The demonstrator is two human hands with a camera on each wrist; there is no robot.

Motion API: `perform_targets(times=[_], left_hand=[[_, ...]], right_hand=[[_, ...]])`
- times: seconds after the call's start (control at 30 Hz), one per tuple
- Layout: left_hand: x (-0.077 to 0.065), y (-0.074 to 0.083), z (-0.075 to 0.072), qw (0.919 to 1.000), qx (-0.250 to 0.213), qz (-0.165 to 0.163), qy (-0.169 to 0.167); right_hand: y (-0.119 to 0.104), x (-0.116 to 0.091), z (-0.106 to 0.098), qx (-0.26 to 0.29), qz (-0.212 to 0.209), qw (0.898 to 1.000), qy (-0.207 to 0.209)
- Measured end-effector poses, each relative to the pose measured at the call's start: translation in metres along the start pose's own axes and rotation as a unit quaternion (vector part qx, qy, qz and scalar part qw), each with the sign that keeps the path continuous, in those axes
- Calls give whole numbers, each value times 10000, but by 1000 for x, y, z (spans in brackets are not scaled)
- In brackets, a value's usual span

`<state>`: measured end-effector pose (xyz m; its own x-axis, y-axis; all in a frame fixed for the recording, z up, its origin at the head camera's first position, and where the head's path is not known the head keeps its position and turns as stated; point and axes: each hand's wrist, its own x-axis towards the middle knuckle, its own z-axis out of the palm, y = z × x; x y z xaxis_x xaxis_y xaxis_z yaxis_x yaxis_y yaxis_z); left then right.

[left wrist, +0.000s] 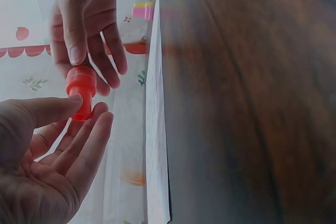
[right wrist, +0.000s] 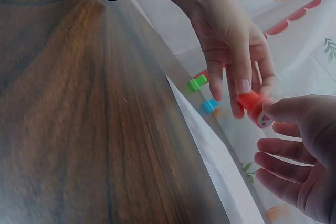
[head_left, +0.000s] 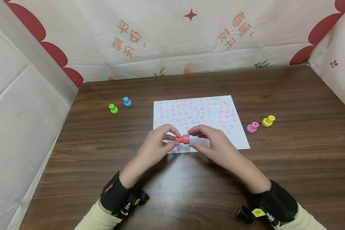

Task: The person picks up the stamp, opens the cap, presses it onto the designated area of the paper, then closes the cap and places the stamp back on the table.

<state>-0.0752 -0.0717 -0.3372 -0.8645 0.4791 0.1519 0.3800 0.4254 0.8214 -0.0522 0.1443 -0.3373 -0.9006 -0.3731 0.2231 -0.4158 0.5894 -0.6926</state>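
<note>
A red toy stamp (head_left: 185,139) is held sideways over the paper, its wide end toward my right hand. My left hand (head_left: 156,140) pinches its narrow handle between thumb and fingers. My right hand (head_left: 215,143) is at the wide end, thumb and forefinger spread apart at the rim. In the right wrist view the stamp (right wrist: 254,108) shows a patterned face, with the right thumb (right wrist: 294,109) right at its edge. Below it lies a white sheet of paper (head_left: 238,140) covered in small red and purple prints.
Green (head_left: 113,109) and blue (head_left: 127,102) stamps stand left of the paper on the brown wooden table (head_left: 172,191). Pink (head_left: 252,127) and yellow (head_left: 268,121) ones are on its right. A white patterned cloth (head_left: 172,38) hangs behind the table and along its sides.
</note>
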Motion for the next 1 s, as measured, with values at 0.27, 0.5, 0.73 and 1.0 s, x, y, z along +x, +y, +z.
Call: perform_targets(times=[0.27, 0.5, 0.73, 1.0], left_hand=[[-1, 3, 2, 9999, 18, 23, -126], [-1, 4, 2, 9997, 57, -72, -232], [-1, 4, 1, 9996, 35, -23, -269], [-1, 4, 0, 9996, -41, 65, -276]], right_hand=[[-3, 0, 4, 45, -91, 9999, 76], [-3, -2, 5, 27, -152, 9997, 178], [-3, -3, 5, 118, -186, 9996, 173], [-4, -5, 4, 22, -239, 9993, 292]])
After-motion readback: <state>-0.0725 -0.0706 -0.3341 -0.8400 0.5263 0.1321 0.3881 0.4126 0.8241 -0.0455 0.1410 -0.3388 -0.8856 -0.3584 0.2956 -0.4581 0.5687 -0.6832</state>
